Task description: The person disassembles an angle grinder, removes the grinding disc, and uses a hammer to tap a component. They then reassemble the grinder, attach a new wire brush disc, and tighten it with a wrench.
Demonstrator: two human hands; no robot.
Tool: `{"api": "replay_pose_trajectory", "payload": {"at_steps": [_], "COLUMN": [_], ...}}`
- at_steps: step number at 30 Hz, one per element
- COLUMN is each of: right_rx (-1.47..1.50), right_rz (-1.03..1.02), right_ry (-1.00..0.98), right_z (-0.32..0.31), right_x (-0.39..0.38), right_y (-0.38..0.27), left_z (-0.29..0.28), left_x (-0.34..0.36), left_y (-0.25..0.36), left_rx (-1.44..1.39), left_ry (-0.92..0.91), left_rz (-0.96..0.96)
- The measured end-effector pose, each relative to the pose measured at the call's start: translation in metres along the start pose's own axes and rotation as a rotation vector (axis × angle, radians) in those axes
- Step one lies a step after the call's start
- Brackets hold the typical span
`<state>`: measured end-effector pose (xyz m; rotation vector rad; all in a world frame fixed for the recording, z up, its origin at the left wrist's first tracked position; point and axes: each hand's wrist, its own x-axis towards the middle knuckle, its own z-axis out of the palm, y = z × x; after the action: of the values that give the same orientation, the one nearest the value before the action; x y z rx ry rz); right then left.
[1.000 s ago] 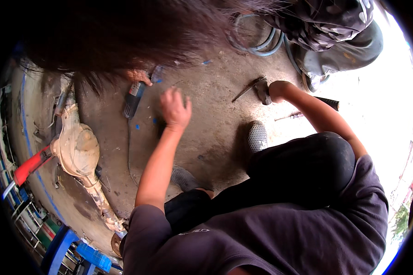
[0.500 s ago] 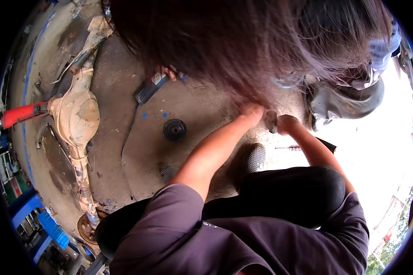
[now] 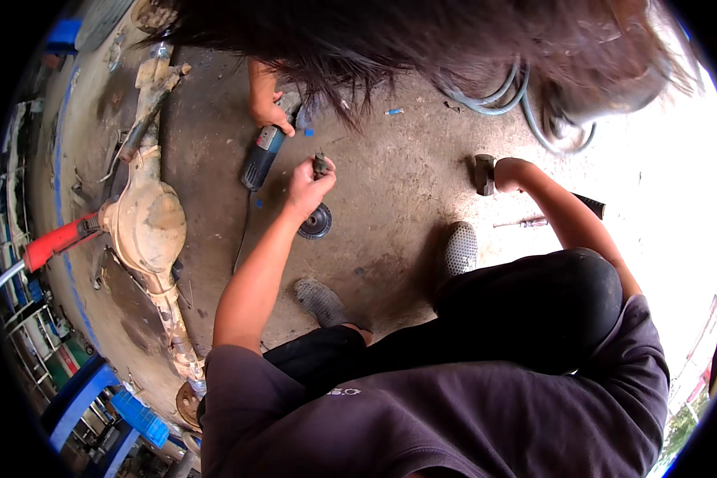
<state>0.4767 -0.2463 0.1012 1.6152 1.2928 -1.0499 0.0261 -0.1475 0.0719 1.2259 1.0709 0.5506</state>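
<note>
My left hand (image 3: 307, 190), at centre left, pinches a small dark metal piece (image 3: 320, 166) between thumb and fingers. Just below that hand, a round black disc (image 3: 316, 221) lies on the floor, partly covered by my wrist. My right hand (image 3: 513, 174) is closed round the handle of a hammer close to its head; the steel hammer head (image 3: 484, 174) sticks out to the left of my fist. My forearm hides most of the handle. Left of my left hand, a co-worker's hand (image 3: 269, 107) holds a blue and black angle grinder (image 3: 264, 155) on the floor.
A rusty vehicle axle (image 3: 147, 227) lies along the left, with a red-handled tool (image 3: 60, 241) against it. A screwdriver (image 3: 522, 223) lies near my right forearm. A blue-grey hose (image 3: 526, 99) coils at the back right. Dark hair (image 3: 390, 40) covers the top of the view.
My left hand has moved away from beside the hammer, leftward to near the grinder, and the metal piece now shows in it. My right hand stays at the hammer. The view has shifted slightly.
</note>
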Motion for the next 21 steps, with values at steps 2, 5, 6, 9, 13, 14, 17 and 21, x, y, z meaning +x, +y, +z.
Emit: {"api": "replay_pose_trajectory", "payload": {"at_steps": [2, 5, 6, 9, 13, 14, 17, 21], "right_rx": [0.034, -0.046, -0.036, 0.106, 0.126, 0.084, 0.126, 0.145], "right_rz": [0.041, 0.017, -0.064, 0.02, 0.009, -0.052, -0.075, -0.03], "right_ry": [0.012, -0.003, 0.047, 0.041, 0.01, 0.029, 0.038, 0.041], "right_z": [0.003, 0.001, 0.001, 0.007, 0.006, 0.013, 0.024, 0.017], "right_x": [0.0, 0.001, 0.004, 0.009, 0.006, 0.011, 0.022, 0.011], "right_y": [0.004, 0.001, 0.0, 0.01, 0.015, 0.026, 0.026, 0.023], "left_z": [-0.003, -0.012, -0.021, -0.029, -0.054, -0.056, -0.045, -0.036], "left_x": [0.008, 0.031, 0.04, 0.085, 0.13, 0.139, 0.121, 0.091], "left_y": [0.035, 0.062, 0.055, 0.049, 0.019, 0.002, 0.003, -0.007], "left_rx": [0.507, 0.875, 1.003, 1.287, 1.572, 1.536, 1.431, 1.265], "left_ry": [0.18, 0.493, 0.577, 0.449, 0.233, 0.296, 0.393, 0.544], "left_rz": [0.039, 0.267, 0.346, 0.234, 0.092, 0.152, 0.14, 0.125]}}
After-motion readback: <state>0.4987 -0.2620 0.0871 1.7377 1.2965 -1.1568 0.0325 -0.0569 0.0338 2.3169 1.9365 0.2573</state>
